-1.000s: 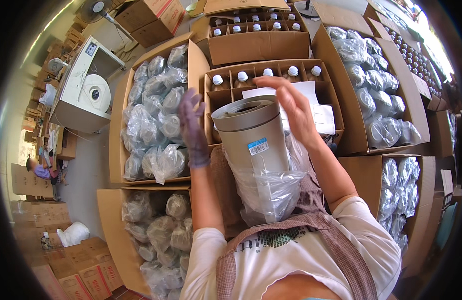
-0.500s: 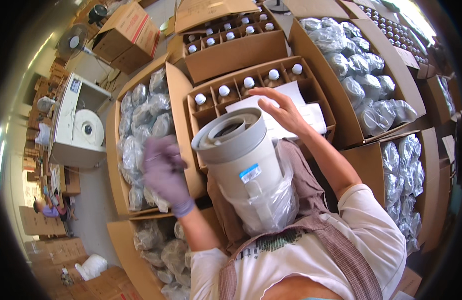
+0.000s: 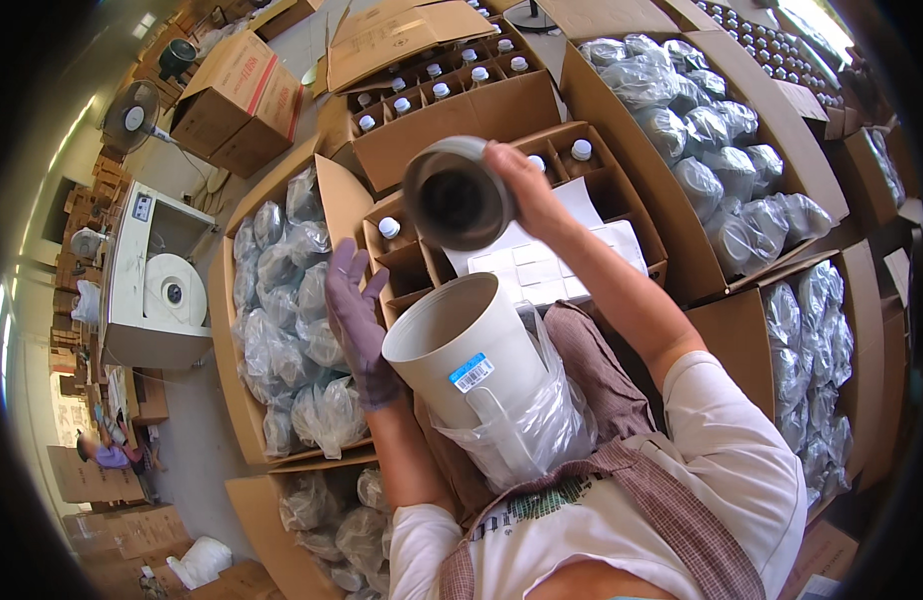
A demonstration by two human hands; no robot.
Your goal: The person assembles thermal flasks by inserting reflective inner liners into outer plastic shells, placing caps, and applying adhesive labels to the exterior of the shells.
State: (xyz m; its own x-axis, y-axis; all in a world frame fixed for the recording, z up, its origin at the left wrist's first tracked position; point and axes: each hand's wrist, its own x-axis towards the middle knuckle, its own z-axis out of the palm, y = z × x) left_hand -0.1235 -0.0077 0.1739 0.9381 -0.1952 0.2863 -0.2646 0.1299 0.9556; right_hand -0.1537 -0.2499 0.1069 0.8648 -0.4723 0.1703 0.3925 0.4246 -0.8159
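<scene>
In my lap stands a pale grey cylindrical container (image 3: 452, 385), its top uncovered and its lower part wrapped in clear plastic; a blue and white label (image 3: 472, 372) is on its side. My right hand (image 3: 527, 190), bare, grips the rim of a round grey lid (image 3: 460, 195) with a dark hollow facing me, raised above and beyond the container. My left hand (image 3: 357, 315), in a purple-grey glove, has its fingers spread just left of the container's rim and holds nothing. White label sheets (image 3: 582, 265) lie beyond the container on a divided carton.
A divided carton (image 3: 637, 190) with white-capped bottles is ahead, another (image 3: 462, 120) behind it. Cartons of plastic-wrapped items flank me, left (image 3: 227, 340) and right (image 3: 792, 150). A white machine (image 3: 132, 265) and a fan (image 3: 132, 115) stand far left. A person (image 3: 112, 455) sits in the distance.
The grey lid has come off the container and is lifted away in my right hand, leaving the container's mouth uncovered. My left hand has risen slightly, fingers spread.
</scene>
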